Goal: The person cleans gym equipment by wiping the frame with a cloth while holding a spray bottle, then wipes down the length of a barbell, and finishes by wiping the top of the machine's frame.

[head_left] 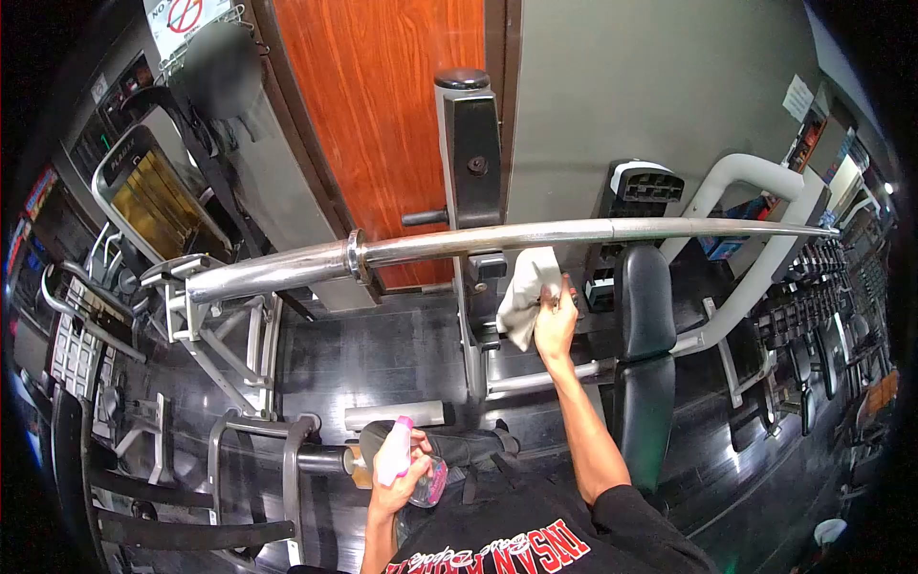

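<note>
My left hand (402,474) is wrapped round a spray bottle (426,481) with a pink and white trigger head and a clear body, held low in front of my shirt. In my right hand (556,325) is a bunched white cloth (525,298), its folds hanging down on the left. The hand and cloth are just beneath a long steel barbell (555,232) that crosses the view from left to right. The cloth's upper edge overlaps the bar's underside in this view.
A black padded bench (643,301) stands right of my right hand. Behind the bar rises a black and grey upright (475,163), before a reddish wooden door (368,124). Metal frames (253,421) stand at left; dumbbell racks (803,306) line the far right.
</note>
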`<state>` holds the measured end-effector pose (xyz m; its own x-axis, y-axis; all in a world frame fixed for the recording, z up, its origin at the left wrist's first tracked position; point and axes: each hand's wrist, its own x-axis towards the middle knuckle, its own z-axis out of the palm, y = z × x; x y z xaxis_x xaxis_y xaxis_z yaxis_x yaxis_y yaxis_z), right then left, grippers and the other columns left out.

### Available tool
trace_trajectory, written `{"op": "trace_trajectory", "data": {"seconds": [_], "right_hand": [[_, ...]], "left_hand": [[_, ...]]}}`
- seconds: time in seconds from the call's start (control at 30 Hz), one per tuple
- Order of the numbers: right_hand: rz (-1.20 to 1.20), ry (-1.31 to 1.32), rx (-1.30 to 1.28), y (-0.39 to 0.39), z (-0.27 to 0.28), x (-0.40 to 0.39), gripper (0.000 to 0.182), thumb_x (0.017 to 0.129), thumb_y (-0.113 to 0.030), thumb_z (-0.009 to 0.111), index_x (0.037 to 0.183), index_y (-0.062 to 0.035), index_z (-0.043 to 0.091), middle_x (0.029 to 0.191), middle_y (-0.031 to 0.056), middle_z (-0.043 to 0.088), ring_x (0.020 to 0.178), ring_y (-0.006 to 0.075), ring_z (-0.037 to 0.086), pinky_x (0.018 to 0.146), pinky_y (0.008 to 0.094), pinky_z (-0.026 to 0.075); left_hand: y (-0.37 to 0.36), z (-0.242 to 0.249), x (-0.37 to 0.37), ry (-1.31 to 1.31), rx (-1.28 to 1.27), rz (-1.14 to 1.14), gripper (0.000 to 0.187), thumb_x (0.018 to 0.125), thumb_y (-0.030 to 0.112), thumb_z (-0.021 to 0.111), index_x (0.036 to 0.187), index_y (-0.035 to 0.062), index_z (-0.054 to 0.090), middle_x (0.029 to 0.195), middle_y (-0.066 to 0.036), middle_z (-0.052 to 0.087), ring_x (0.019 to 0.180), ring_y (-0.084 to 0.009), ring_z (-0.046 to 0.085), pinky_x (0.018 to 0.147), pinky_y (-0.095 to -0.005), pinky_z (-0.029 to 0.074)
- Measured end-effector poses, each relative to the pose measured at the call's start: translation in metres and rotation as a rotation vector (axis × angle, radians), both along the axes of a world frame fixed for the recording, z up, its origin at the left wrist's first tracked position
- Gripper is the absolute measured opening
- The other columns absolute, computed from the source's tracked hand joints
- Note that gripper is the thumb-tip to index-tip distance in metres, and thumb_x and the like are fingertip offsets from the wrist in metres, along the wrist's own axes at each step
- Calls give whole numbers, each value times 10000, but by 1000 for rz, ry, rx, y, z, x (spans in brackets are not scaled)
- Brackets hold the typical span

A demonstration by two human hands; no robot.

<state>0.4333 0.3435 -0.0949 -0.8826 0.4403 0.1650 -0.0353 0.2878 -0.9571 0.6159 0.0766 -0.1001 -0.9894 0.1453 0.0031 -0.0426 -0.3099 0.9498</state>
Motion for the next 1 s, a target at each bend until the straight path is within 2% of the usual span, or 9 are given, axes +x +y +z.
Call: {"op": "trace_trajectory", "data": {"seconds": [0.03, 0.1, 0.17, 0.33, 0.57, 0.7, 0.8, 0.9, 1.0], "right_hand": [[0, 204, -159, 12, -62, -26, 282, 963, -168, 518, 1183, 6, 545, 1018, 171, 645, 963, 246, 622, 845, 333, 456], [111, 284, -783, -5, -41, -14, 486, 966, -271, 528, 1369, -32, 401, 1263, 99, 533, 1103, 215, 552, 932, 357, 457], [177, 204, -1091, -7, -24, -13, 413, 959, -290, 529, 1299, -65, 462, 1224, 93, 553, 1101, 220, 565, 919, 407, 488], [609, 111, -1536, -12, 44, -21, 404, 938, -404, 522, 1177, -79, 520, 1035, 79, 620, 916, 244, 634, 824, 430, 543], [568, 164, -1166, -11, 73, 24, 294, 961, -222, 514, 1206, -60, 500, 1099, 64, 596, 987, 189, 613, 856, 373, 531], [145, 267, -820, -12, 89, 54, 348, 975, -214, 516, 1253, -9, 467, 1113, 97, 599, 973, 145, 606, 837, 290, 482], [-51, 766, -330, -7, 115, 50, 247, 978, -123, 466, 1134, 46, 555, 1115, 134, 604, 988, 186, 601, 842, 298, 465], [58, 534, 763, 4, 137, 25, 407, 762, -18, 601, 1165, -69, 571, 1120, 140, 582, 1083, 310, 545, 988, 445, 387], [-18, 568, 1049, -14, 126, -5, 407, 713, -46, 613, 1114, -121, 609, 1092, 104, 595, 1056, 295, 535, 1014, 433, 334]], "left_hand": [[0, 1, -1, -5, -2, -2, 336, 843, -55, 607, 1161, -46, 497, 945, -105, 564, 714, -128, 593, 662, -254, 501], [0, -2, -2, -14, 2, -1, 340, 841, -57, 609, 1162, -45, 497, 947, -104, 566, 711, -127, 592, 662, -253, 501], [2, -3, 1, -36, 5, 0, 343, 839, -59, 610, 1163, -44, 498, 948, -103, 567, 709, -126, 592, 662, -252, 501], [3, -2, 2, -20, -6, -11, 351, 837, -57, 616, 1167, -41, 498, 958, -104, 570, 715, -128, 596, 662, -252, 503], [6, -1, -1, -22, 14, -4, 352, 841, -38, 624, 1169, -38, 496, 955, -101, 565, 723, -135, 596, 661, -258, 507], [15, 2, -13, -49, 25, -26, 350, 842, -27, 631, 1165, -33, 496, 959, -97, 563, 717, -133, 592, 660, -252, 504], [22, 5, -18, -31, 14, -50, 349, 842, -21, 635, 1163, -29, 498, 958, -92, 559, 715, -126, 590, 660, -247, 500], [28, 8, -25, -7, 12, -69, 351, 843, -9, 640, 1164, -25, 500, 953, -84, 555, 714, -117, 587, 658, -242, 495], [29, 8, -26, 8, -12, -73, 353, 841, -16, 637, 1166, -26, 500, 952, -85, 555, 713, -118, 587, 656, -241, 494]]}}
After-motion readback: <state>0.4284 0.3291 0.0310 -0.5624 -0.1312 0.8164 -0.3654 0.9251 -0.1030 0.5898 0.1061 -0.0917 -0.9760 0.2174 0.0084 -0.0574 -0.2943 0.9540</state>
